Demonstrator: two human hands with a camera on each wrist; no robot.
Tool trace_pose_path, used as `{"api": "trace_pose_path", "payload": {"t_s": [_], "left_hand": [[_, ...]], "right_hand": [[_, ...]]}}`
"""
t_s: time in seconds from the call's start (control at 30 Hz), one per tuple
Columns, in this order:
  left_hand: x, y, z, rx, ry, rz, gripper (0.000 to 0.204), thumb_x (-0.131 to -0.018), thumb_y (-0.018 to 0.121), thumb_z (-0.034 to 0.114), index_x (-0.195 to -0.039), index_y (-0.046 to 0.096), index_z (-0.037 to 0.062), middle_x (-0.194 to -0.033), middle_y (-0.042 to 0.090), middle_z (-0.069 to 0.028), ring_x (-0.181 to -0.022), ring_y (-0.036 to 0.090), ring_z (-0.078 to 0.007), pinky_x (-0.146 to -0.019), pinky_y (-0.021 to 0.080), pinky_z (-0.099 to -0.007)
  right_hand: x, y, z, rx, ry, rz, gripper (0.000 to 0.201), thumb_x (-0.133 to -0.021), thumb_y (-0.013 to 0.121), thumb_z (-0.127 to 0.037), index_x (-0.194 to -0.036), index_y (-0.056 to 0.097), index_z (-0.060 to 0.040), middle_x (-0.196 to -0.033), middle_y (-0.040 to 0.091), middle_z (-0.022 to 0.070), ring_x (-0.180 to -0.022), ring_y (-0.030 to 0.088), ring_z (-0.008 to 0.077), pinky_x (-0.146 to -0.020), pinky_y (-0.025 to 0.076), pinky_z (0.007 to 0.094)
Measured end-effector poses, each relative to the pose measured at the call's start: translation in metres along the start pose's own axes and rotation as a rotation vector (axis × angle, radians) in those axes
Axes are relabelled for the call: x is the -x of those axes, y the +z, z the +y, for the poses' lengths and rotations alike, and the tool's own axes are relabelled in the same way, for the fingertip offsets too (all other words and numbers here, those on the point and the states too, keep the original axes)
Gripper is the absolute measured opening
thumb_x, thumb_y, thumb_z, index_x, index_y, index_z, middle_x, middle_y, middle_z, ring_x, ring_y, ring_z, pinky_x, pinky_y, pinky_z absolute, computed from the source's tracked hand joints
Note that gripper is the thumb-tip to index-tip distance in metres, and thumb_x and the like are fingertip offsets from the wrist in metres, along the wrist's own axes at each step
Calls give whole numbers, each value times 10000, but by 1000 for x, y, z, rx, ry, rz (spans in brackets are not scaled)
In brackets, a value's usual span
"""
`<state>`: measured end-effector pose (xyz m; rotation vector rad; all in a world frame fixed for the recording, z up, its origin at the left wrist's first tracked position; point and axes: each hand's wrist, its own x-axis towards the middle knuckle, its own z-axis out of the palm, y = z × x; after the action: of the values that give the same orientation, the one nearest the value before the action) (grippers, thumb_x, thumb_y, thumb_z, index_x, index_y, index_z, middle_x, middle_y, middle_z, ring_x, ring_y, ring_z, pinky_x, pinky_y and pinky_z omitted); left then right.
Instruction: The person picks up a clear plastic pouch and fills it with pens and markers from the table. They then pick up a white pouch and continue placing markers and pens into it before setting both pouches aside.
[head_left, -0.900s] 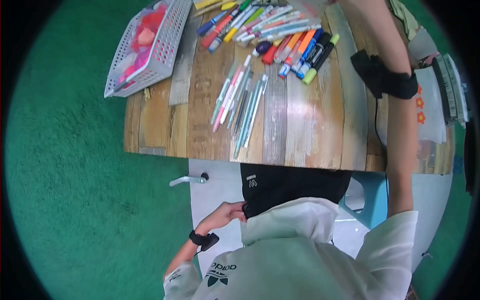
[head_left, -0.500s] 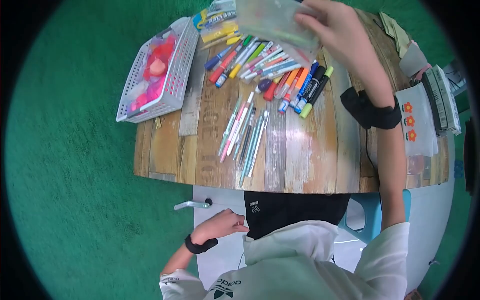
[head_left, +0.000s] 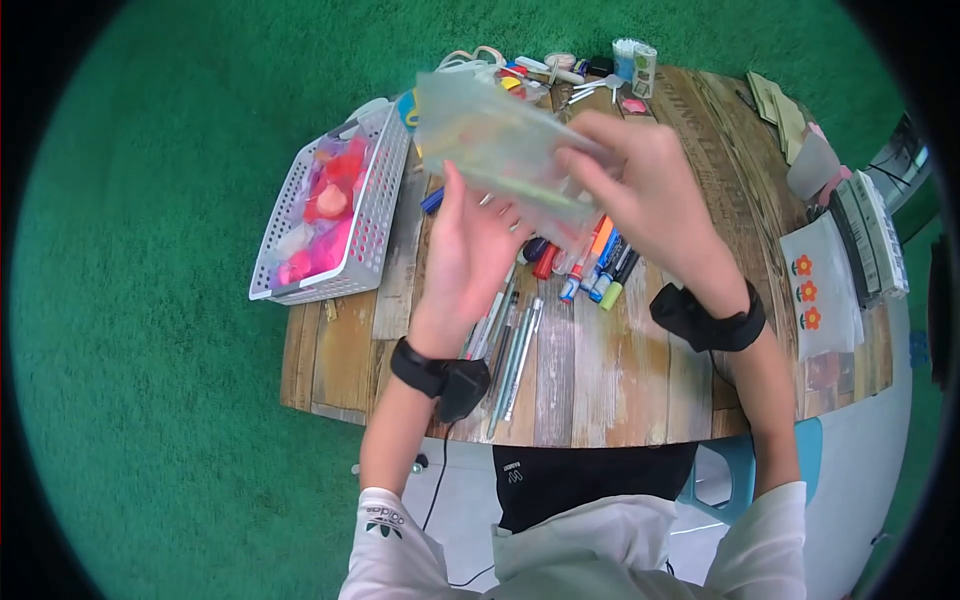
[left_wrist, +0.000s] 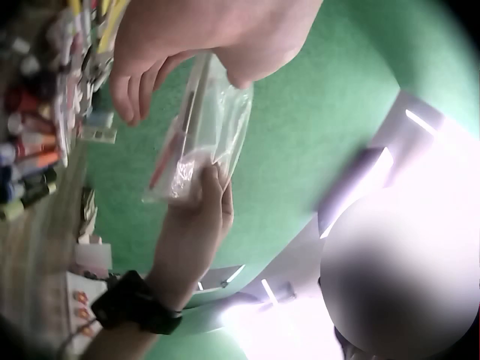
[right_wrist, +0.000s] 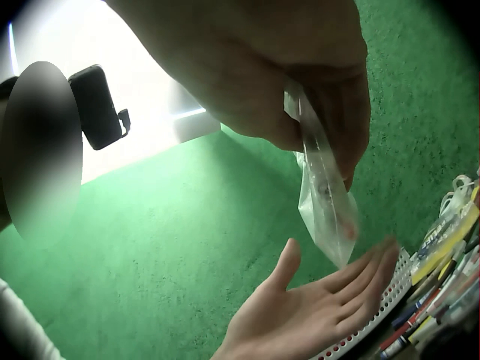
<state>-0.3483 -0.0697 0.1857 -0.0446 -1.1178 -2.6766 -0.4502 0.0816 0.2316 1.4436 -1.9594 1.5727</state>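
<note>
A clear, frosted plastic bag [head_left: 490, 130] is held above the table, pinched between the thumb and fingers of my right hand [head_left: 650, 190] at its right end. Something thin and reddish shows through the plastic in the left wrist view. My left hand [head_left: 470, 255] is raised beside the bag's lower left side, thumb spread and fingers extended. In the right wrist view, the left palm [right_wrist: 307, 311] faces up just under the bag's lower corner. Below both hands lie markers [head_left: 600, 265] and a row of slim pens [head_left: 515, 365], partly hidden by the left hand and wrist.
A white perforated basket [head_left: 368, 240] with pink and red items stands at the table's left edge. Cotton swabs in a tub [head_left: 624, 62] and small items sit along the far edge. To the right are a sheet with flowers [head_left: 832, 300] and upright boxes [head_left: 872, 235].
My left hand has risen from beside my lap to the bag. The right hand has brought the bag nearer and to the left, over the markers.
</note>
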Motion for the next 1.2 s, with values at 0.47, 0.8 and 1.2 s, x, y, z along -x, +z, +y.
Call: {"api": "trace_pose_path", "payload": {"t_s": [0.47, 0.8, 1.2], "left_hand": [[-11, -37, -22, 272, 96, 167, 545, -1008, 390, 515, -1366, 449, 110, -1252, 560, -108, -1158, 542, -253, -981, 442, -446], [-8, -25, -26, -37, 206, 139, 543, -1023, 380, 476, -1422, 389, 107, -1371, 489, -63, -1249, 480, -232, -1051, 383, -420], [1, -18, -30, -230, 172, 87, 614, -1034, 265, 522, -1447, 355, 76, -1409, 471, -73, -1291, 461, -225, -1097, 342, -392]], "right_hand": [[7, 19, 1, -46, -56, -111, 124, -807, 659, -59, -921, 652, -9, -849, 604, 140, -762, 619, 335, -643, 488, 403], [6, 12, 10, 245, -78, -111, 93, -773, 660, -41, -832, 659, 30, -804, 617, 163, -762, 622, 360, -651, 492, 422], [9, 21, 17, 10, -11, -205, 106, -773, 609, -19, -845, 640, 52, -750, 613, 254, -703, 626, 413, -622, 496, 428]]}}
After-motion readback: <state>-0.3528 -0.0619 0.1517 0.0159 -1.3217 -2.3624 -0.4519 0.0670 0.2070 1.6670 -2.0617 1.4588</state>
